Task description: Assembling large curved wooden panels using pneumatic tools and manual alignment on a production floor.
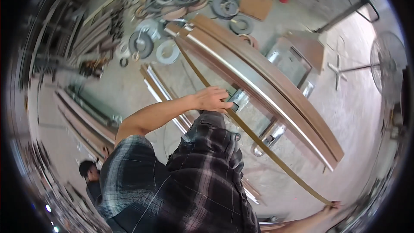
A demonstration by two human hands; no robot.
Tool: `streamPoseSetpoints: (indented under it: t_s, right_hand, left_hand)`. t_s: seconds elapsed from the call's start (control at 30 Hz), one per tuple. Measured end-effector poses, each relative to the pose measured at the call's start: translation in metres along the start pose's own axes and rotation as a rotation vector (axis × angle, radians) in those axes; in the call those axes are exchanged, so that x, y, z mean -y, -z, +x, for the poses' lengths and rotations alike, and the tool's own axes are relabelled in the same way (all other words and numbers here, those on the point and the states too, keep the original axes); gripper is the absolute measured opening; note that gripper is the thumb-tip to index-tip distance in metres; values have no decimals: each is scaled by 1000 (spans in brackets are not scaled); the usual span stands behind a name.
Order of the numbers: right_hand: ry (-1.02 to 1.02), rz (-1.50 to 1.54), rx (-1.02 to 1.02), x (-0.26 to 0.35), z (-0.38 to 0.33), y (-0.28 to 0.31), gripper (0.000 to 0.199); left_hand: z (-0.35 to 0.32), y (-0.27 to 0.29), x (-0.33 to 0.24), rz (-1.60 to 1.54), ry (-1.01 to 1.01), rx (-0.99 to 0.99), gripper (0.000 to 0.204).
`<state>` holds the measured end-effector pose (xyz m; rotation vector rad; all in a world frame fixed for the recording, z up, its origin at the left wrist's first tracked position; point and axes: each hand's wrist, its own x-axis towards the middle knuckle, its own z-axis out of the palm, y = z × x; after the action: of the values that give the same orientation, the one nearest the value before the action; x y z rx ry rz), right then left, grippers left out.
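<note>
Left hand [212,99] presses the long thin brown edging strip [258,140] against the long wood-and-metal door panel [276,90], right hand [332,208] pinching its far end; strip mostly unattached.

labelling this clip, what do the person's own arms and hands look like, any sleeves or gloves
Both hands are bare: no gloves, rings or watch visible on the left hand or the right hand. The left forearm is uncovered up to a short plaid shirt sleeve in dark grey and white checks. The right forearm shows no sleeve.

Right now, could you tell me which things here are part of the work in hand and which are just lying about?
In hand:
left hand
right hand
thin brown strip
long wooden panel

Lying about:
rolls of banding
cardboard box
standing fan
metal rails
</note>
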<state>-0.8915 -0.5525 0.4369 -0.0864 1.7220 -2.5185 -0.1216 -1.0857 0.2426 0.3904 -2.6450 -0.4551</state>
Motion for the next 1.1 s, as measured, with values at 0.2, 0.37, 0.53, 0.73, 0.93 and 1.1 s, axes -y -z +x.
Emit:
streamPoseSetpoints:
  t_s: [0.2, 0.37, 0.53, 0.73, 0.93, 1.1]
  right_hand:
    - [-288, -72, 129, -168, -207, -143, 17]
    - [-432, -136, 84, -226, -217, -111, 19]
    - [-545, -146, -76, -295, -219, -148, 31]
    - [-532, -247, 42, -395, -334, -269, 39]
    - [-624, -669, -184, -391, -365, -366, 39]
    - [-639, -933, 39, -428, -429, -439, 31]
  left_hand:
    - [-79, 2, -44, 85, 276, 14, 30]
    - [-172, 22, 18, 111, 454, 141, 31]
    - [-241, 33, 128, 111, 510, 19, 15]
    - [-277, 1, 238, 141, 500, -86, 6]
    - [-306, -17, 300, 51, 725, -124, 9]
    - [-357, -29, 321, -79, 810, -136, 14]
